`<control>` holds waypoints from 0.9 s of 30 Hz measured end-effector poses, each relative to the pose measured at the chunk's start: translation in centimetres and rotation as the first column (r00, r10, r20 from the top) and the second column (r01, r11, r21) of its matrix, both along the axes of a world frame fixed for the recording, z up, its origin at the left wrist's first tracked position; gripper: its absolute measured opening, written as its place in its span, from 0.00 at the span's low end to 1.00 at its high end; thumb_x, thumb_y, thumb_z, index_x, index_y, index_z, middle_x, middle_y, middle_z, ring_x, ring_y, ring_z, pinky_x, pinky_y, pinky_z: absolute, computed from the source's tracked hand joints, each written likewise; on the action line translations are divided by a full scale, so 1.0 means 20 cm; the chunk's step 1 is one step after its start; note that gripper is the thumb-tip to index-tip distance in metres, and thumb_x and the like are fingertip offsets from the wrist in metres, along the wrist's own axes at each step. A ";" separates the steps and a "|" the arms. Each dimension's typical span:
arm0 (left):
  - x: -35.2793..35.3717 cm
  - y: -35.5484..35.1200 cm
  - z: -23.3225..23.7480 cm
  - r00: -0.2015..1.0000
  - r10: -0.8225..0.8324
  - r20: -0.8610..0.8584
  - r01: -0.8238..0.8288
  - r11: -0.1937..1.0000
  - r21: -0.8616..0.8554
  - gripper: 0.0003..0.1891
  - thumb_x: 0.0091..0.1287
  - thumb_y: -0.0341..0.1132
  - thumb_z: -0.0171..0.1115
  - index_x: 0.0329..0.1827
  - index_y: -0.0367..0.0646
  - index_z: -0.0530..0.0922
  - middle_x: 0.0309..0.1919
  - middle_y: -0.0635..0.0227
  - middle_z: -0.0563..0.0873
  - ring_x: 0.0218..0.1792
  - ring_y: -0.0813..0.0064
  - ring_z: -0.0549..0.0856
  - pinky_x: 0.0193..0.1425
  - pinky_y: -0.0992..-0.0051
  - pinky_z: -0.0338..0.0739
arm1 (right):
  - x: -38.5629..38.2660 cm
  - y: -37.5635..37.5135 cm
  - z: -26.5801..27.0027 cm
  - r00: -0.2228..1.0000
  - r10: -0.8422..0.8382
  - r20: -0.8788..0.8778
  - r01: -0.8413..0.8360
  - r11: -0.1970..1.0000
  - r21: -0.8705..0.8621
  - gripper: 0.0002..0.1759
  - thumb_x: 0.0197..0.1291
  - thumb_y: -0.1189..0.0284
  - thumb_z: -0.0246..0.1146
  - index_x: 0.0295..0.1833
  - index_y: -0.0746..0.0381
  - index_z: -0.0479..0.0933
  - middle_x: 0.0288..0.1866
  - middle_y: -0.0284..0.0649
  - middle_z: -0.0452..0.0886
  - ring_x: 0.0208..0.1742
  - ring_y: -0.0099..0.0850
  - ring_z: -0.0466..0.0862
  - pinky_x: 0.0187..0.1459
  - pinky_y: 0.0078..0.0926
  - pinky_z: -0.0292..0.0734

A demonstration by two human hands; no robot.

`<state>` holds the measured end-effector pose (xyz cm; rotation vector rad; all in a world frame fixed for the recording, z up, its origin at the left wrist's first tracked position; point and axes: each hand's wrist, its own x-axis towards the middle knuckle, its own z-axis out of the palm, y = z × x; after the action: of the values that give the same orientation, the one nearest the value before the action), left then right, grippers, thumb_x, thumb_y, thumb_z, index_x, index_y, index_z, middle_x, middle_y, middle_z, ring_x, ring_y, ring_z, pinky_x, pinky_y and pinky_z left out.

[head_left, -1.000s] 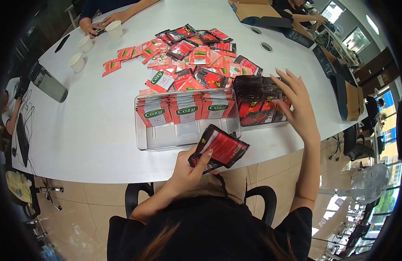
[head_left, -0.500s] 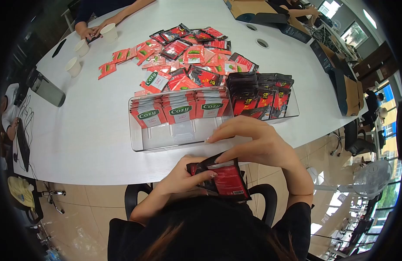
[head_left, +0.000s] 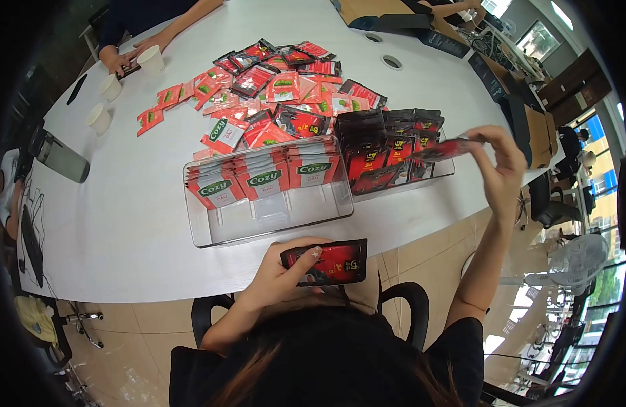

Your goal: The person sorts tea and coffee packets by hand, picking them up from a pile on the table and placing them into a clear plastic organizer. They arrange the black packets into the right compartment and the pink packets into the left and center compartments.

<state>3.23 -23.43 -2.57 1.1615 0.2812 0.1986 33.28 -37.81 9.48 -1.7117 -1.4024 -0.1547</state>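
My left hand (head_left: 278,273) grips a black-and-red coffee sachet (head_left: 341,263) just off the table's front edge, thumb on top. Pinched in my right hand (head_left: 501,166) is another coffee sachet (head_left: 445,150), blurred and tilted, over the right end of the coffee tray (head_left: 404,190). Rows of upright black-and-red coffee sachets (head_left: 367,163) fill that clear tray. Left of it, a clear plastic tray (head_left: 279,237) holds three stacks of red-and-white Cozy tea sachets (head_left: 264,178) along its back, with bare floor in front of them.
A loose heap of mixed tea and coffee sachets (head_left: 259,102) lies behind the trays. Paper cups (head_left: 99,118) and a dark bottle (head_left: 61,157) stand at the left. Another person's hands (head_left: 133,57) rest at the far edge. Open cardboard boxes (head_left: 530,129) line the right side.
My right hand has moved from the sachets in my left hand up and right to the coffee tray, carrying one sachet. The left hand's sachet now shows its front. The view has shifted slightly.
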 end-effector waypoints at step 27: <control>0.01 -0.01 0.01 0.999 0.012 -0.043 -0.010 0.999 0.034 0.15 0.74 0.35 0.54 0.57 0.35 0.78 0.42 0.63 0.85 0.32 0.83 0.81 0.30 0.80 0.84 | 0.05 0.33 -0.23 0.894 0.111 0.434 0.163 0.822 -0.545 0.62 0.30 0.68 0.77 0.77 0.50 0.53 0.56 0.40 0.71 0.64 0.42 0.70 0.75 0.60 0.45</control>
<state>3.48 -23.59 -2.37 1.1986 0.3233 0.1890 34.24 -31.23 4.98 -2.2974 -1.9054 -0.1622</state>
